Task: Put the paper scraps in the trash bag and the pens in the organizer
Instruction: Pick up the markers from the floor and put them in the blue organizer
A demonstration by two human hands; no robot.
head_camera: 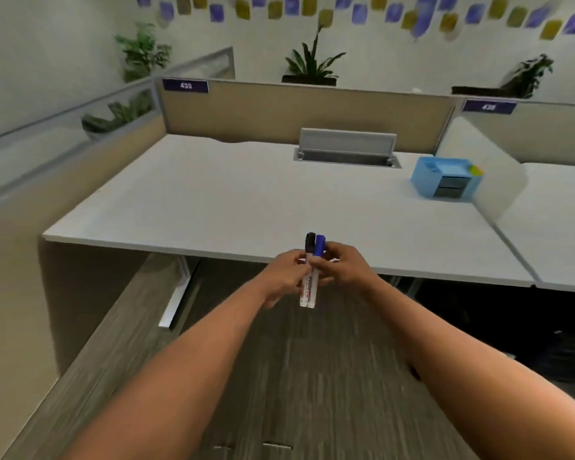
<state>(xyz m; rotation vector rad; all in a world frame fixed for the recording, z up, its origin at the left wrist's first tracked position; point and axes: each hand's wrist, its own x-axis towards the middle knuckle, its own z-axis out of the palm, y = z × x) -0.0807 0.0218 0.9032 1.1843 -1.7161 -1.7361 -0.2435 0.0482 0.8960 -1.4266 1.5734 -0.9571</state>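
Observation:
Two white marker pens, one with a black cap (310,242) and one with a blue cap (319,244), stand upright side by side just in front of the desk's near edge. My left hand (284,273) and my right hand (341,265) both grip them around the barrels, fingers closed. A light blue desk organizer (443,177) with grey drawers sits at the back right of the white desk (213,200), well away from my hands. I see no paper scraps and no trash bag.
A grey cable hatch (346,149) stands open at the back of the desk. Beige partition panels (296,111) wall the back and left. A translucent divider (498,180) stands right of the organizer. Carpet floor lies below; plants sit behind the partition.

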